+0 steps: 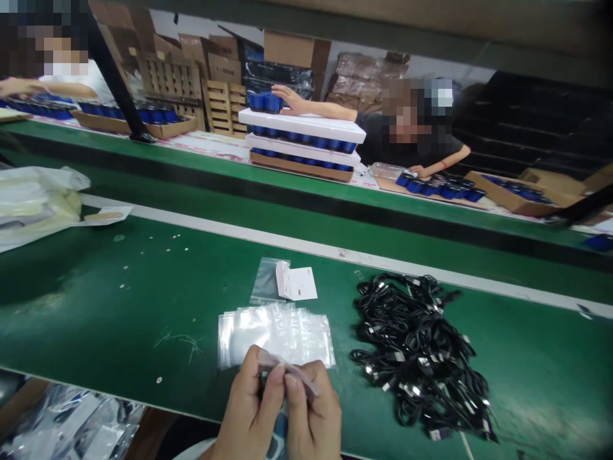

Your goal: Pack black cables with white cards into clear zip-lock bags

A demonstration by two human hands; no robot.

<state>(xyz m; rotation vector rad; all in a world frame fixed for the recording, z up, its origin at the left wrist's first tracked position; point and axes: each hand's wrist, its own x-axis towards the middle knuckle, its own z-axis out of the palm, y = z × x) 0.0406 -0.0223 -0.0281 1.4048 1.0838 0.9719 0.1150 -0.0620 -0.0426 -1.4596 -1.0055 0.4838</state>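
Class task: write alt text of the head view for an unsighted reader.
Two hands pinch a small clear bag over a green conveyor, beside a pile of clear bags and a heap of black cables.

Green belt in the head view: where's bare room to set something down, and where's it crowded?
Bare green belt lies left of the clear zip bags, up to the white plastic bundle, and right of the black cables. It is crowded between bags and cables.

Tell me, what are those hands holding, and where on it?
A small clear plastic bag, pinched at its top edge by the left hand and the right hand.
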